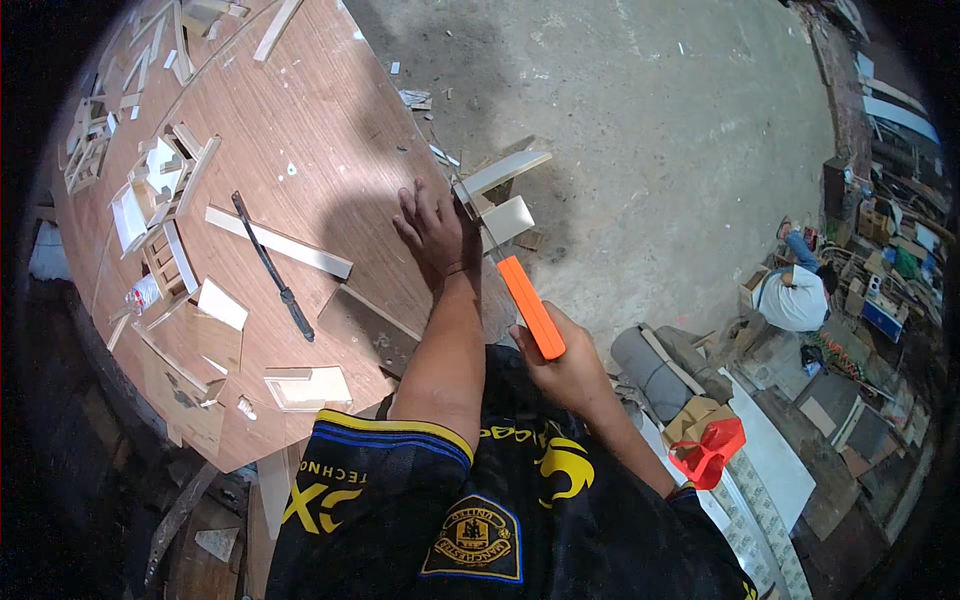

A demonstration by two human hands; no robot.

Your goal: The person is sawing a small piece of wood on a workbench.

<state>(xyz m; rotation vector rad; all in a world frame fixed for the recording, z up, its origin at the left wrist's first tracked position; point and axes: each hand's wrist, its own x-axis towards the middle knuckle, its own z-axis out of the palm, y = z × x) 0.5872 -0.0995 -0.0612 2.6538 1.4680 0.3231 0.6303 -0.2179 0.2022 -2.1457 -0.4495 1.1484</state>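
My right hand (565,365) is wrapped round the orange handle of a saw (530,308). Its thin blade reaches up and left along the table edge, across pale wooden pieces. One of these is a short block-like piece (508,220); beyond it a longer strip (505,173) juts past the edge over the floor. My left hand (435,235) lies palm down at the table edge beside the blade, fingers stretched out. Whether its palm rests on wood or on the bare tabletop is hidden.
On the brown table (300,120) lie a long wooden strip (280,243), a black slim tool (270,265), and several wooden frames and offcuts (165,200). A person in white (795,297) crouches at the right near piled goods. Grey rolls (650,365) and a red object (710,453) lie near my right arm.
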